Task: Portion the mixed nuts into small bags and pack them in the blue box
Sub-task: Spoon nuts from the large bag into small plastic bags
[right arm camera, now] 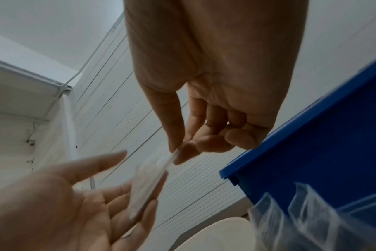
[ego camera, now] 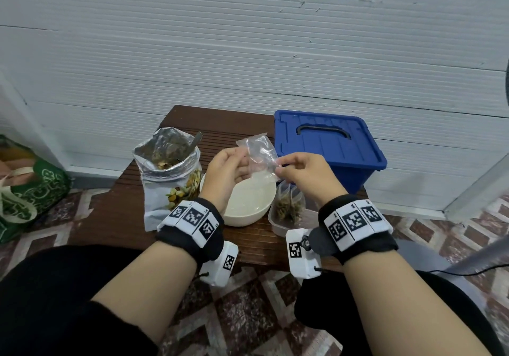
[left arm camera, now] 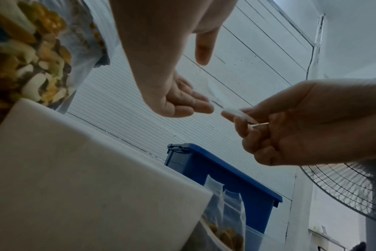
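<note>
A green bag (ego camera: 26, 187) is seen on the patterned floor at the left. On the brown table (ego camera: 115, 209), the opened nut pouch (ego camera: 168, 171) is stood upright. Above the white bowl (ego camera: 248, 204), the empty small bag (ego camera: 259, 153) is backed by the loosely spread left hand (ego camera: 225, 173) and pinched at its edge by the right hand (ego camera: 305, 175), its long axis tilted away to the left. Filled bags (ego camera: 290, 204) are stood in a clear tub (ego camera: 278, 224); the blue box (ego camera: 327, 146) is lidded, against a white wall (ego camera: 248, 38).

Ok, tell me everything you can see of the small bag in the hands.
The small bag is clear, thin plastic, crinkled and empty, with a strip along its top edge. It is held in the air, tilted, over the white bowl. The right hand pinches its lower corner; the left hand supports its other side with fairly straight fingers. Whether its mouth is open is unclear.
</note>
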A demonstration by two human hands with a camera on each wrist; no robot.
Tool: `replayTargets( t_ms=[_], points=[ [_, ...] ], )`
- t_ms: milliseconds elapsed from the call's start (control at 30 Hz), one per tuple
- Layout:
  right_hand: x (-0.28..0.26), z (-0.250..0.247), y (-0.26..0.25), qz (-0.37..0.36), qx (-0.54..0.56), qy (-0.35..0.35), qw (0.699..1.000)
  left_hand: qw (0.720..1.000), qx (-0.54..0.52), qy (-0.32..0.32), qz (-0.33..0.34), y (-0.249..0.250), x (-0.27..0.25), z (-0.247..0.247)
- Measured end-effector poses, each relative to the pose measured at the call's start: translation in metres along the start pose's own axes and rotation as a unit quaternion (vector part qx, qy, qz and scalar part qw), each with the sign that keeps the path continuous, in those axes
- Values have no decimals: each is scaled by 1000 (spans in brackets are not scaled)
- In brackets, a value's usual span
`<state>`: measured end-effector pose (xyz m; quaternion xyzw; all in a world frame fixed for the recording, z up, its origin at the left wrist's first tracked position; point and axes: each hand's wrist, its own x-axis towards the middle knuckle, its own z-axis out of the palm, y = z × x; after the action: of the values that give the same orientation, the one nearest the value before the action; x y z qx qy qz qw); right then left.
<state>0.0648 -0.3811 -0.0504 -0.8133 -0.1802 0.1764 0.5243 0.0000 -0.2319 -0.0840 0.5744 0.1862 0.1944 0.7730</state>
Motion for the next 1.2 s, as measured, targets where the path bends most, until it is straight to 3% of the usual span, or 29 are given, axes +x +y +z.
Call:
replayTargets(
  t_ms=[200, 400, 467, 533, 633, 700, 800, 1200],
  points=[
    [-3, -5, -2, -15, -29, -43, 999, 996, 69, 49, 35, 5, -2, -5],
    [0, -10, 1, -36, 36, 46, 998, 992, 100, 49, 54, -1, -3, -3],
    [2, -10, 2, -43, 41, 60, 996, 981, 175, 23, 83, -3, -3, -4],
    [3, -10, 3, -45, 40, 56, 997, 934, 316, -35, 164, -3, -4, -5],
    [2, -12, 3, -40, 50, 39, 997, 810, 504, -127, 271, -2, -7, -4],
    [1, -11, 3, -34, 53, 26, 998, 769, 547, -144, 297, -3, -7, -2],
    [0, -9, 1, -32, 54, 17, 998, 780, 523, -125, 320, -6, -5, 0],
    [-4, -15, -6, 6, 96, -11, 995, 894, 359, -77, 257, 1, -12, 6]
  ],
)
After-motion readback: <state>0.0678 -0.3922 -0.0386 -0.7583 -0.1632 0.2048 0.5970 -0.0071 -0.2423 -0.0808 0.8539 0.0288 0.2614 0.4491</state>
